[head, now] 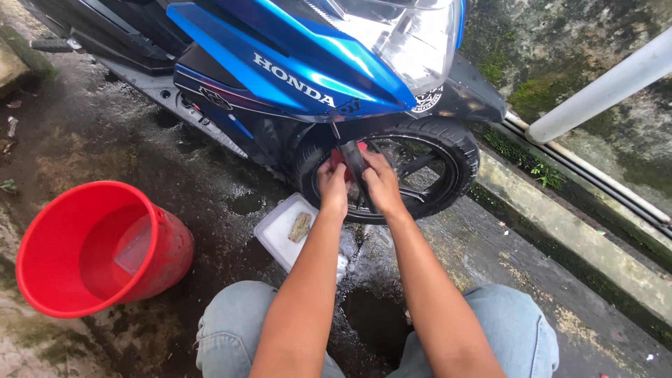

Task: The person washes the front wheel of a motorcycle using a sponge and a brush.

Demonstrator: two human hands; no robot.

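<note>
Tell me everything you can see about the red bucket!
The red bucket is round, looks like smooth plastic, and stands upright on the wet ground, left of the person's knee. It is open on top and holds a little water, with a clear, see-through scoop or container lying inside. Its outer wall looks splashed with dirt. Neither hand touches it; both are at the scooter's front wheel. A white tray lies to its right.
</note>
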